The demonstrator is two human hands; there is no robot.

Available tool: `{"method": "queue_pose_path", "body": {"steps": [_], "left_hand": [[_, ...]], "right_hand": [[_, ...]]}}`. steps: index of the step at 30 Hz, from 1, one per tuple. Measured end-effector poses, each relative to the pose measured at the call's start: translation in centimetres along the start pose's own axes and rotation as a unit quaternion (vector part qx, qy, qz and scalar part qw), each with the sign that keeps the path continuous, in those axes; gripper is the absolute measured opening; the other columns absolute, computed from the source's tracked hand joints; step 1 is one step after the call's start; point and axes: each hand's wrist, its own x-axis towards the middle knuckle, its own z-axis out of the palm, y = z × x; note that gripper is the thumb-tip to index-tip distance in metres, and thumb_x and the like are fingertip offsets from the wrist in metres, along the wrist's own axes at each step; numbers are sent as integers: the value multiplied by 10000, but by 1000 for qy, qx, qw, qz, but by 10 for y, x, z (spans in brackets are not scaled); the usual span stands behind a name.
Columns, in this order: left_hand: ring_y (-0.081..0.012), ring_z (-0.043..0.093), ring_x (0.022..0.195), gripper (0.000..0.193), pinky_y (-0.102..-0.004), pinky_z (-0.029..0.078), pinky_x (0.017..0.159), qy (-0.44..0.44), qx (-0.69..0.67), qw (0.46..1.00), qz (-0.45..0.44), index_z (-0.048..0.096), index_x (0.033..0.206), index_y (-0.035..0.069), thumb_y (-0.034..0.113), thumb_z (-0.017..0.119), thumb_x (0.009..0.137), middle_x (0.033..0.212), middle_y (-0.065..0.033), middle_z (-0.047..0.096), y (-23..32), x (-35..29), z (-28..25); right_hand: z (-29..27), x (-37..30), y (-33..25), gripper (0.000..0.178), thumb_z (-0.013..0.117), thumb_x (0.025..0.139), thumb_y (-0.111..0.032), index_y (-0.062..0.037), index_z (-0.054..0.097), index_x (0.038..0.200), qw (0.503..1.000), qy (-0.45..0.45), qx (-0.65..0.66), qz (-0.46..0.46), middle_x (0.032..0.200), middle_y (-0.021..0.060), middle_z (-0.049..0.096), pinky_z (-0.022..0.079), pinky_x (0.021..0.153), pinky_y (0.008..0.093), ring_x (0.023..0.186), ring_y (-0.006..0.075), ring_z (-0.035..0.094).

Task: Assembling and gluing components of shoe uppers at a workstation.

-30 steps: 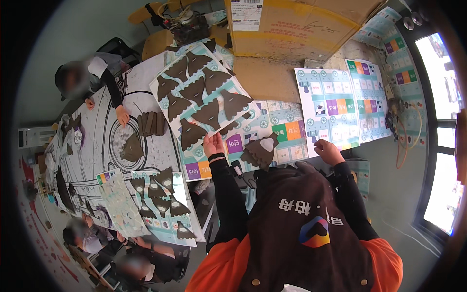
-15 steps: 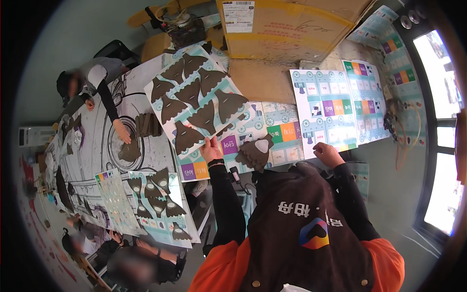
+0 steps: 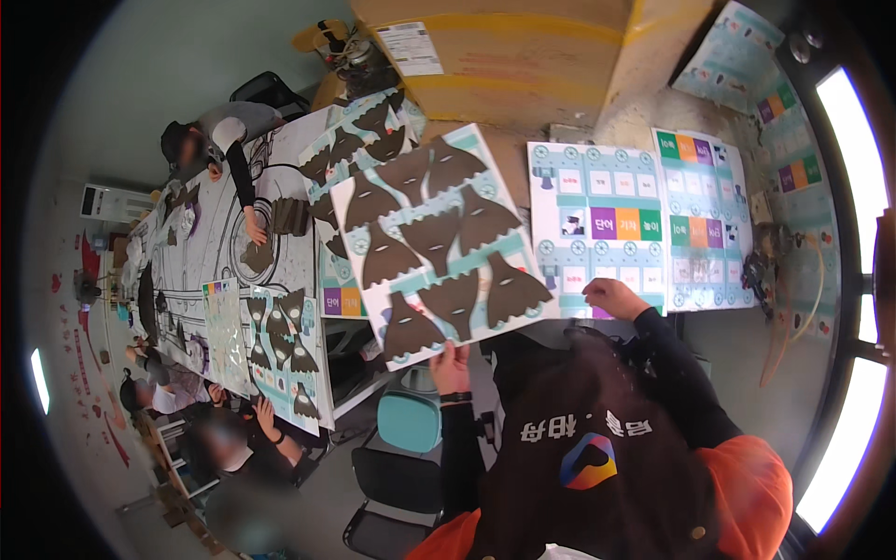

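My left hand point(image 3: 451, 369) grips the lower edge of a printed board point(image 3: 469, 140), held tilted in front of me. Rows of dark brown, wavy-edged cut-out pieces point(image 3: 434, 238) cover it, each with a small slit. My right hand point(image 3: 614, 299) is curled closed above the near edge of another printed board point(image 3: 597, 252), which has train-wheel drawings and coloured squares; whether anything is in those fingers is hidden. Beyond the held board, more brown pieces lie on a further printed board point(image 3: 369, 107), partly covered.
A large cardboard box point(image 3: 523, 56) stands at the back. Another printed board point(image 3: 700, 243) lies at the right. On the left, a table with line drawings point(image 3: 224, 201) holds stacked brown pieces point(image 3: 289, 217); several people work around it. A teal stool point(image 3: 409, 420) and black chair point(image 3: 397, 481) stand below.
My left hand has brought the board with the brown pieces rightward and nearer to me. It now covers the spot where a small brown pile lay. The whole view has shifted.
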Motion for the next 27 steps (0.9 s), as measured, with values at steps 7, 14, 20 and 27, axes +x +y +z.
{"method": "queue_pose_path", "body": {"steps": [7,14,20,27], "left_hand": [[-193,710,895,69,-349,625,813,-55,22,992,-107,654,1055,38,66,626,998,1003,-68,706,-132,-111,89],[-164,685,849,82,-336,617,797,-168,122,959,-193,642,1067,26,61,627,994,963,-73,686,-226,-119,149],[-154,689,852,103,-327,607,822,-191,151,947,-210,637,1089,38,86,636,998,993,-60,694,-332,-160,208],[-146,684,881,141,-314,596,825,-233,143,935,-227,613,1135,60,87,637,998,1000,-44,688,-456,-231,303]], "right_hand": [[-103,-134,134,287,628,955,-165,13,647,1180,976,29,179,120,969,75,725,554,756,280,868,142,697],[-141,-255,230,258,628,940,-153,16,682,1127,946,168,190,200,916,69,728,559,710,290,806,137,691],[-202,-319,320,312,663,848,-216,-2,719,1067,950,206,135,193,911,124,752,571,780,346,842,225,730],[-295,-383,438,257,662,864,-173,-31,703,1075,928,318,15,194,954,116,748,566,832,377,892,269,726]]}}
